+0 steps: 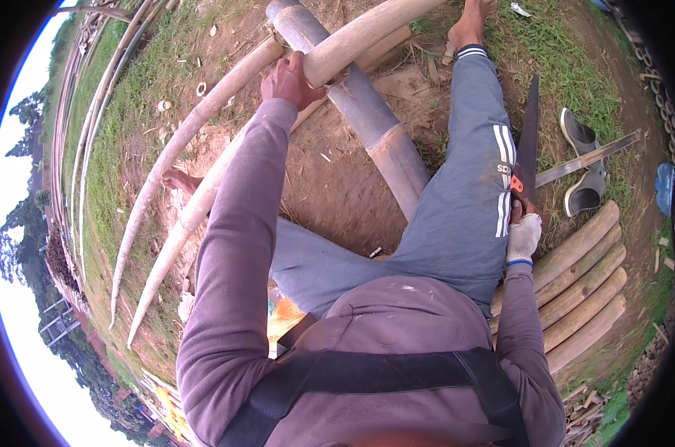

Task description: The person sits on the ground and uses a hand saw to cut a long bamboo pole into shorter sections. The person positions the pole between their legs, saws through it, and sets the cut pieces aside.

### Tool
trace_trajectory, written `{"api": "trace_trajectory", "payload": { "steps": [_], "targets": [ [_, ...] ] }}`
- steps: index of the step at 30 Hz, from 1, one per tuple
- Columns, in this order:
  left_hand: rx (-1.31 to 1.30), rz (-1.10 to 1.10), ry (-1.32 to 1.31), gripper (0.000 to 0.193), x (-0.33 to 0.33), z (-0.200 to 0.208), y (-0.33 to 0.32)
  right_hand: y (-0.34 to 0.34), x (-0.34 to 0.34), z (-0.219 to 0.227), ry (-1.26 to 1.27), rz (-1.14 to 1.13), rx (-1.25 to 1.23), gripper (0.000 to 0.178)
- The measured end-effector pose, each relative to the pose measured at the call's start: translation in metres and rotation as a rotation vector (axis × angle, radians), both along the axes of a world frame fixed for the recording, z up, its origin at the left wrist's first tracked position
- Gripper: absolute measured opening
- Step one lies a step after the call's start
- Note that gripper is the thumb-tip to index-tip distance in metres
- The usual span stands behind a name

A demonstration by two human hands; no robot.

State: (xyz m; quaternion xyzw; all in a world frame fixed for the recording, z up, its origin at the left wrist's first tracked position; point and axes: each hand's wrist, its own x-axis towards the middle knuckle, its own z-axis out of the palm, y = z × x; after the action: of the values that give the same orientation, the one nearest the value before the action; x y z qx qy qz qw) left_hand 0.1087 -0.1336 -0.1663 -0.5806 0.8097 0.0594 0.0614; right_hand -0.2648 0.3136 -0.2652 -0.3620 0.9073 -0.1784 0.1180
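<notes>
clasping the near end of a pole [375, 33] in the bare left hand [285, 80], well in front of the body. crossing over a thick grey bamboo [366, 112] there; touching or just above, cannot tell which. gripping a saw [527, 138] by its handle in the gloved right hand [524, 232], alongside the right trouser leg [475, 141], pointed blade-first away from the body. flanked on the left by two long poles [191, 134], and on the right by a row of short poles [585, 307] near the right sleeve [518, 320]. beyond the saw, on grass: a flat strip [557, 171] between two sandals [580, 130].
</notes>
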Motion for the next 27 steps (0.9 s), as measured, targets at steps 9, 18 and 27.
{"api": "trace_trajectory", "payload": {
  "steps": [9, 18, 27],
  "targets": [
    [0.543, 0.364, 1.016, 0.071, -0.008, 0.049, 0.026, -0.091, 0.024, 0.082, 0.021, 0.172, -0.62, 0.03],
    [0.777, 0.608, 1.254, 0.062, -0.006, 0.012, 0.136, -0.204, 0.173, 0.09, -1.027, 0.386, -0.218, 0.063],
    [0.76, 0.631, 1.243, 0.059, 0.019, -0.003, 0.175, -0.188, 0.189, 0.059, -1.681, 0.1, -0.146, 0.028]
  ]
}}
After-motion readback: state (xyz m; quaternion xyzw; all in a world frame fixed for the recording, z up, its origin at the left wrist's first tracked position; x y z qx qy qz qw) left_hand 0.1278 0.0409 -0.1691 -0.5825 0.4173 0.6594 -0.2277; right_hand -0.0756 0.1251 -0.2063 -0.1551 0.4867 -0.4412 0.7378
